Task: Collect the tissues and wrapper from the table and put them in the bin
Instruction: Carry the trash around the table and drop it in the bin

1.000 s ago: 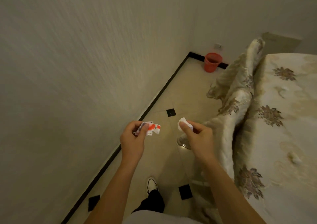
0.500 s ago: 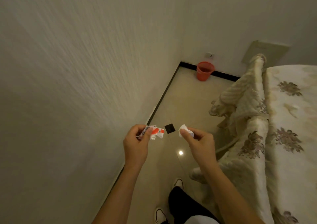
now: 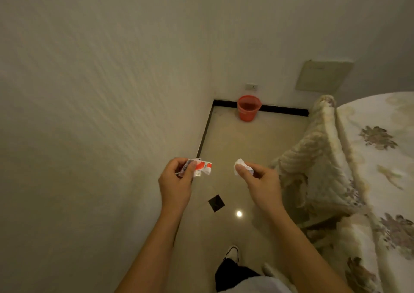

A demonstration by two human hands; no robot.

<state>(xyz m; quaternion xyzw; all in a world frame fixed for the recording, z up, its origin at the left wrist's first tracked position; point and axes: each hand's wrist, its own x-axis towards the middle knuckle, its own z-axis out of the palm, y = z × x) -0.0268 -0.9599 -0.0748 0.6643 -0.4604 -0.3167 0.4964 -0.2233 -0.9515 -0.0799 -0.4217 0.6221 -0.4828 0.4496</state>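
Tiled floor (image 3: 257, 149), bin (image 3: 248, 111), hand (image 3: 177, 180) gripping wrapper (image 3: 201, 166)

Left hand (image 3: 177, 184): bare, no ring, no watch, no glove.
Right hand (image 3: 262, 184): bare as well, nothing worn on fingers or wrist.
Forearms: uncovered along the whole visible length, no sleeve reaching into view, no band or strap.
Torso: pale, whitish garment (image 3: 253, 285) at the bottom edge, plain, no print legible in the dim light.
Legs: dark trousers (image 3: 230, 273), black or near black, loose at the hem.
Shoe (image 3: 233, 253): white upper with dark trim and dark lacing, rounded toe.
Other foot: pale tip only, too indistinct to detail.
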